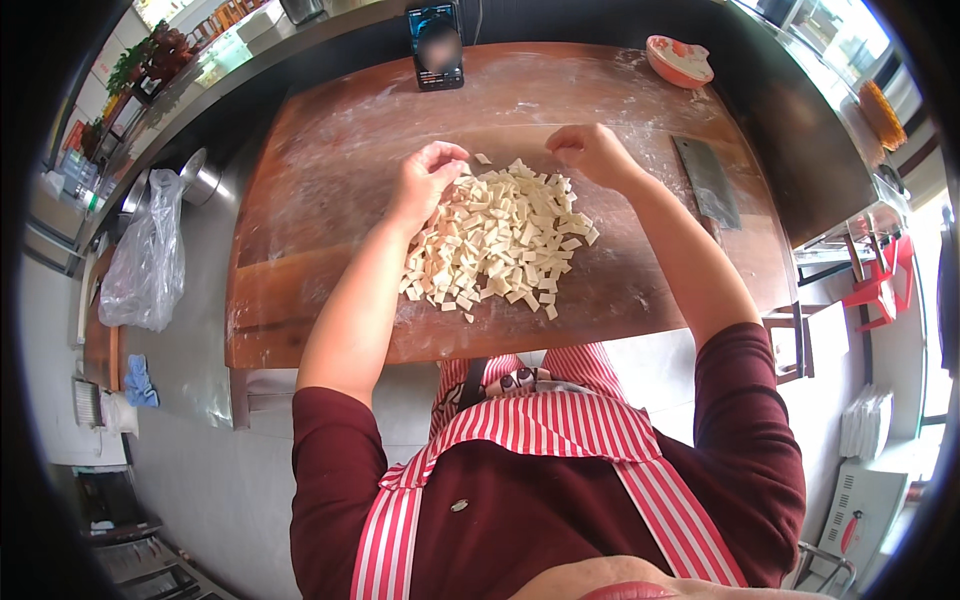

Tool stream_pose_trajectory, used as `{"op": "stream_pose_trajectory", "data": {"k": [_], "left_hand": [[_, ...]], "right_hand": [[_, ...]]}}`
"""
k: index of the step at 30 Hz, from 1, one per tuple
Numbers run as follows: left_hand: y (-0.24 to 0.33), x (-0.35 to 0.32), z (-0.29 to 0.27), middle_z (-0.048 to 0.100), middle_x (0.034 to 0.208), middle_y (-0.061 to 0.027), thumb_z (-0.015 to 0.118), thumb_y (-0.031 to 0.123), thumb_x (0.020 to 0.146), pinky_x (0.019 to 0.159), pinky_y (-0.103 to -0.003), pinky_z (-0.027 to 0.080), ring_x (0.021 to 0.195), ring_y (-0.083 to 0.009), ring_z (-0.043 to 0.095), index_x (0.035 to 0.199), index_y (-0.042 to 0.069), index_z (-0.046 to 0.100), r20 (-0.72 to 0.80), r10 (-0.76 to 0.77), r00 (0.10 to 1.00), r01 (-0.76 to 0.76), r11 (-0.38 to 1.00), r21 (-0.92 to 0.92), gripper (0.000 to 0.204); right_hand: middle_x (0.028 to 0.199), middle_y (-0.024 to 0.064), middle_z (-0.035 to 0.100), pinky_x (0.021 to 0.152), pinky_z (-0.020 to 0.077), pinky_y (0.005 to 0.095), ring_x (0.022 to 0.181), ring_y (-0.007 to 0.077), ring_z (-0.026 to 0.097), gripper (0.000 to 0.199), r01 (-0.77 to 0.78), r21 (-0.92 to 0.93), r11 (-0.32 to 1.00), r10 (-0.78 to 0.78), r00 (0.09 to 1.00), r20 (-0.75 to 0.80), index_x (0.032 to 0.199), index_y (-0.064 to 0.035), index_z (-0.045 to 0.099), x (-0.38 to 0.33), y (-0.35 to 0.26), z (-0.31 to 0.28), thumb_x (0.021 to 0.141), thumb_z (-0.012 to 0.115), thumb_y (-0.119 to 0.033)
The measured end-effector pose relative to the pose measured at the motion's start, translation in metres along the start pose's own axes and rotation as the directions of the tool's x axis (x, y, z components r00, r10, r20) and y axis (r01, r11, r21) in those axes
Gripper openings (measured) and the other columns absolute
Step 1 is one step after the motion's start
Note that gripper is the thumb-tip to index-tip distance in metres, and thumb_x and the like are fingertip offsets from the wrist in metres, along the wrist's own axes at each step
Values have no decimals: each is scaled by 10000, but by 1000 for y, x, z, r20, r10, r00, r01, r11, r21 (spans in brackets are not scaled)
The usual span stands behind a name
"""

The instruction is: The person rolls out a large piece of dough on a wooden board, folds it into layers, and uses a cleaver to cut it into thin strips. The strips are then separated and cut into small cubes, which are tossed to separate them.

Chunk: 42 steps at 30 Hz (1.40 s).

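Observation:
A loose heap of small, flat, pale dough pieces (pixel 500 240) lies in the middle of the floured wooden board (pixel 330 220). At the heap's far left edge is my left hand (pixel 425 180), its fingers curled toward the thumb beside a few pieces. Whatever is between those fingertips is too small to make out. My right hand (pixel 597 158) is beyond the heap's far right side, thumb and fingers drawn together. Its fingertips hide anything they may pinch. One single dough piece (pixel 483 158) lies apart between the two hands.
A cleaver (pixel 708 180) lies on the board's right side. A phone (pixel 436 48) stands at the far edge, and a pinkish bowl (pixel 679 62) with floury contents sits at the far right corner. Left of the board are a clear plastic bag (pixel 147 255) and a metal pot (pixel 202 180).

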<state>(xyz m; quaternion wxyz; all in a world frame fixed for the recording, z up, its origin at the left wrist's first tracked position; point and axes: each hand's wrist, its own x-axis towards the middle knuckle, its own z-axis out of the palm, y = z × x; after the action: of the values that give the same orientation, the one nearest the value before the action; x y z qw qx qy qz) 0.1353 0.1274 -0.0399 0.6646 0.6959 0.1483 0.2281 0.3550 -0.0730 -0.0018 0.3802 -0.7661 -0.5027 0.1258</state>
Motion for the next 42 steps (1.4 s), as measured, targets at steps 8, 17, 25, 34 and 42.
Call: {"op": "stream_pose_trajectory", "data": {"k": [8,17,25,34,42], "left_hand": [[-7,2,-24,688,870,9,640,69,913,753,-245,490,820,-64,605,985,53,696,-74,167,983,-132,930,342,93],[5,-1,-41,698,911,-111,679,124,864,743,-361,514,843,-275,669,947,67,656,39,179,983,-154,696,701,102],[10,-2,-41,691,974,-82,712,137,821,848,-384,492,997,-270,632,893,84,665,49,116,992,-110,613,783,101],[-4,9,-59,283,1570,-159,803,381,762,1114,-628,200,1462,-393,200,1351,293,525,-46,103,994,8,341,940,657],[3,32,-67,88,1640,-154,804,463,746,1137,-673,67,1511,-384,3,1520,402,284,-99,-105,990,132,384,914,935]], "right_hand": [[886,112,739,782,546,353,822,248,705,220,33,-134,990,-19,994,105,985,-88,744,0,-29,30,790,718,-187],[766,61,706,683,536,296,739,115,660,138,-184,324,928,144,979,143,901,-20,733,14,-3,-17,781,693,-75],[1125,119,643,940,448,405,1102,307,572,260,219,-217,951,-194,972,130,985,-57,717,-7,45,-22,759,747,-182],[1568,174,255,1204,149,483,1484,371,145,962,101,-449,888,5,973,230,1513,-110,304,18,47,-26,749,772,-461],[1554,148,275,1193,154,515,1485,346,148,1051,56,-536,842,23,990,139,1522,-130,284,43,67,-17,706,764,-587]]}}
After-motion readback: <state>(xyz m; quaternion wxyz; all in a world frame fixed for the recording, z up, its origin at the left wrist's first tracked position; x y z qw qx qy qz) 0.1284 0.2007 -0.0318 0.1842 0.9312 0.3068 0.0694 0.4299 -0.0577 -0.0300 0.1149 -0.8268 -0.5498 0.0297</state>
